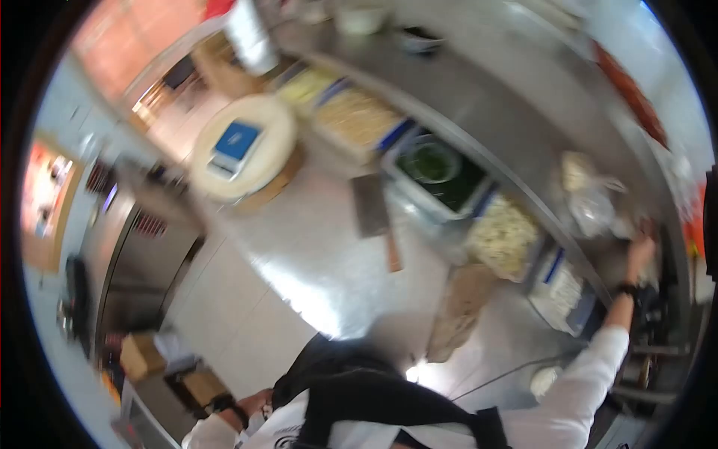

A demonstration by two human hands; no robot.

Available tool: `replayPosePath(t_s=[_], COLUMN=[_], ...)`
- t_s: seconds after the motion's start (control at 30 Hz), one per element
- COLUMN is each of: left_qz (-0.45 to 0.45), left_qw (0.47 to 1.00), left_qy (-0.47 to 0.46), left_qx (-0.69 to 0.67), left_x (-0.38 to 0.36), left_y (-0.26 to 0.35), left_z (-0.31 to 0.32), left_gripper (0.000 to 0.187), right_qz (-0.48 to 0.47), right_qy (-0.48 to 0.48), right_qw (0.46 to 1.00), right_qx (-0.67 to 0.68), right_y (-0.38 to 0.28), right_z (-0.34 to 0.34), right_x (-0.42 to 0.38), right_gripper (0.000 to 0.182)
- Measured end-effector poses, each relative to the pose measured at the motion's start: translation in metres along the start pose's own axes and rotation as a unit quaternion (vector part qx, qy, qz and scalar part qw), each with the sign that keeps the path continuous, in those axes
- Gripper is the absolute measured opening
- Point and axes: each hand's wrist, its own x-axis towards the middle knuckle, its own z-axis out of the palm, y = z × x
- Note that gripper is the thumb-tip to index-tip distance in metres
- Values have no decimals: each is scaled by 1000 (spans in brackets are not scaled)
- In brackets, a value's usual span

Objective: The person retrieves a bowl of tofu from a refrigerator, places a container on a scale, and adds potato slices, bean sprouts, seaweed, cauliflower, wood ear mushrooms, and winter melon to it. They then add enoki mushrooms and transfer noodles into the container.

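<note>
My right hand [641, 251] stretches to the far right, beside the raised steel shelf. A clear plastic bag [591, 209] lies just left of it. Blur smears the fingers, so whether they hold anything cannot be made out. Down by my black apron [359, 396] is my left hand [258, 404], its fingers largely hidden. A cleaver [372, 208] with a wooden handle lies flat on the steel table [299, 254], touched by neither hand. Right of the cleaver, a white tub [441, 213] holds dark green contents and a clear bowl [430, 161].
Tubs of pale chopped food [505, 239] and yellowish shreds [357, 118] line the shelf's foot. A round chopping block [206, 135] carries a scale with a blue top [238, 141]. Brown cardboard [460, 314] lies near the table's front. Cardboard boxes [142, 355] stand lower left.
</note>
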Motion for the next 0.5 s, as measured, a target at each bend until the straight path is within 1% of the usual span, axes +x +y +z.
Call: replayPosePath(t_s=[0.03, 0.07, 0.1, 0.13, 0.17, 0.2, 0.23, 0.3, 0.37, 0.4, 0.43, 0.47, 0.5], left_qz=[44, 89, 130, 160, 174, 162, 140, 107, 5, 56, 153, 178, 209], left_qw=[998, 993, 985, 977, 972, 970, 962, 934, 945, 875, 844, 794, 776], left_qy=[-11, -13, -11, -9, -8, -15, -25, -45, 102, 128, 74, 107, 142], left_qx=[-45, -82, -112, -137, -161, -178, -235, -339, -310, -464, -509, -572, -578], left_x=[3, 10, 21, 34, 44, 50, 52, 56, 52, 43, 67, 32, 9], left_y=[-21, -39, -53, -67, -79, -91, -100, -95, -77, -81, -122, -108, -109], left_z=[11, 22, 30, 33, 33, 35, 28, 1, -42, -62, -86, -110, -137], left_gripper=[29, 30, 30, 30, 31, 31, 25, 14, 14, 9, 10, 17, 25], right_qz=[61, 92, 71, 88, 104, 129, 160, 167, 147, 143, 125, 128, 131], right_qy=[34, 46, 41, 19, -4, 2, 5, -23, -55, -60, -79, -74, -67], right_qw=[992, 993, 981, 982, 984, 966, 941, 941, 951, 951, 951, 940, 926], right_qx=[105, 61, 178, 165, 146, 223, 297, 293, 266, 268, 271, 309, 348], right_y=[-23, -50, -35, -58, -95, -125, -153, -210, -266, -307, -338, -371, -407], right_z=[-13, -32, -22, -42, -75, -95, -111, -148, -181, -201, -213, -222, -228], right_x=[-9, -17, -36, -53, -66, -83, -98, -118, -132, -133, -136, -139, -140], right_gripper=[24, 25, 22, 21, 20, 20, 19, 20, 22, 21, 21, 19, 18])
